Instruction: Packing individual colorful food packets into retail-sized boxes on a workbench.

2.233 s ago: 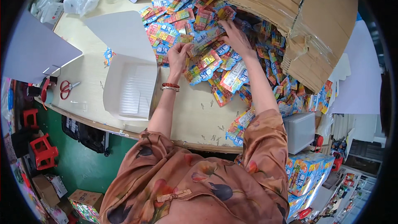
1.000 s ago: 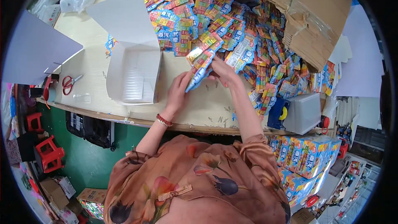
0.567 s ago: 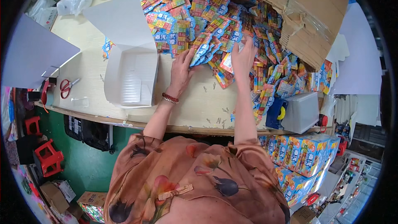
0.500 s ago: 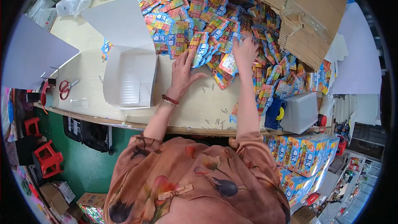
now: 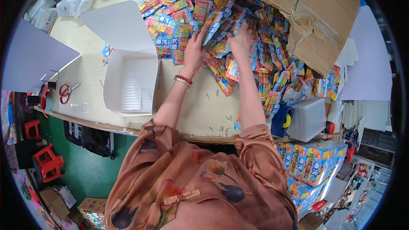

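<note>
A large heap of flat, colourful packets with wavy blue edges [image 5: 182, 38] covers the back of the table. At the heap's front, my left hand [image 5: 194, 55] has its fingers closed against the edge of a few packets [image 5: 213, 27] that lean together. My right hand [image 5: 241, 44] reaches farther into the heap, its fingers bent around the blue edge of a packet; the fingertips are partly hidden. Below the hands lies a packet showing a white label [image 5: 233, 69]. To the left stands an open white box [image 5: 130, 81], lid raised, with a ribbed clear insert inside.
A torn cardboard carton [image 5: 319, 21] lies over the heap's right and back. Red-handled scissors [image 5: 65, 93] and a tape dispenser [image 5: 47, 96] are at the left. A blue tape holder [image 5: 282, 120] and stacked clear trays [image 5: 306, 119] sit near the front right edge.
Both hands have moved farther back into the heap, the right one also slightly left. The leaning packets by my left hand have shifted back with it.
</note>
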Tool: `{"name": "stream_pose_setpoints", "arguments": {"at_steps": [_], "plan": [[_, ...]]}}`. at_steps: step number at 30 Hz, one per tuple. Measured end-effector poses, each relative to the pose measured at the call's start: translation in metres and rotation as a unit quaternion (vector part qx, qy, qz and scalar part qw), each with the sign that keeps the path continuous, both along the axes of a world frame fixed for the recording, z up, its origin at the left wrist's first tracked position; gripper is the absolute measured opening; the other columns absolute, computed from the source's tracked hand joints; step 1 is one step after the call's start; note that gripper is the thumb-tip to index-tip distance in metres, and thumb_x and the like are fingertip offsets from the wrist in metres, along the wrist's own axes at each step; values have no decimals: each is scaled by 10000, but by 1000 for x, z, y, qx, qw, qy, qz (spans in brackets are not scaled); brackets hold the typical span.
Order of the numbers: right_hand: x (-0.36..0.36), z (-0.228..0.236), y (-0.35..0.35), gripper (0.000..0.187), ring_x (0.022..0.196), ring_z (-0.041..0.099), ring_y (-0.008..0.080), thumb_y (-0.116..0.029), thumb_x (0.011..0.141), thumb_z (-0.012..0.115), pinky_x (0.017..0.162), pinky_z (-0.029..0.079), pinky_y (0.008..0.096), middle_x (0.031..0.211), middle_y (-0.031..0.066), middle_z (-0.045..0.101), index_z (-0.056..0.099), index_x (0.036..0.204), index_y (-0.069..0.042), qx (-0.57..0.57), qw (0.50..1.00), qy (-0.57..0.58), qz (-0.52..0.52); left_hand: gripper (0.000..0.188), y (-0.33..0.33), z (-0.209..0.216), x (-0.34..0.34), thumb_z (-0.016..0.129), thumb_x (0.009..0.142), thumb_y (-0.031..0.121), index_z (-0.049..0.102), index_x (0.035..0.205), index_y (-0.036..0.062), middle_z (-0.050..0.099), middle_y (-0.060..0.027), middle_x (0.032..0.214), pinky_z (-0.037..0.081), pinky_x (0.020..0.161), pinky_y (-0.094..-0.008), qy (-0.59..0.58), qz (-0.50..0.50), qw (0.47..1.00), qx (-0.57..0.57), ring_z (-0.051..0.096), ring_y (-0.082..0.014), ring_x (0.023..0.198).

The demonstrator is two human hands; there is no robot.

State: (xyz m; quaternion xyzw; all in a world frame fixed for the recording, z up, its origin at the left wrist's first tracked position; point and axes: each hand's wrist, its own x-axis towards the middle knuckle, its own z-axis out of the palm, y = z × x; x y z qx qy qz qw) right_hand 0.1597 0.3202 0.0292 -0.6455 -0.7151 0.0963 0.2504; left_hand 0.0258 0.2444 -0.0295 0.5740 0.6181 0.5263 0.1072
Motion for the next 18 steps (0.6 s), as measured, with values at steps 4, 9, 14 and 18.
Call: {"name": "stream_pose_setpoints", "arguments": {"at_steps": [4, 9, 14, 18], "plan": [[5, -6, 25, 675, 1135, 536, 372, -159, 831, 561, 944, 434, 410, 1341, 283, 440, 268, 1413, 18, -119, 980, 93, 132, 640, 11, -8, -6, 656, 852, 298, 385, 1393, 91, 470, -206, 1302, 450, 941, -405, -56, -67, 996, -11, 515, -359, 1152], [22, -17, 11, 666, 1143, 542, 296, -60, 901, 449, 945, 440, 399, 1335, 216, 482, 151, 1496, -88, -235, 829, 494, 118, 1007, 2, 1, -3, 826, 644, 388, 286, 1442, 95, 402, -234, 1350, 427, 982, -421, -37, -104, 992, -61, 472, -379, 1201], [23, -29, -8, 543, 1064, 587, 257, 11, 870, 493, 850, 517, 367, 1194, 204, 569, 328, 1388, 2, -136, 779, 611, 29, 921, 10, -3, -14, 820, 653, 350, 358, 1411, 106, 511, -205, 1245, 466, 914, -417, -43, -87, 994, -43, 537, -365, 1117], [25, -34, -17, 510, 882, 647, 245, -70, 814, 599, 771, 523, 349, 942, 186, 645, 441, 1287, 39, -57, 942, 330, -30, 743, 18, -9, -23, 750, 735, 274, 415, 1368, 78, 555, -212, 1185, 471, 893, -414, -69, -71, 994, -42, 565, -361, 1075]]}}
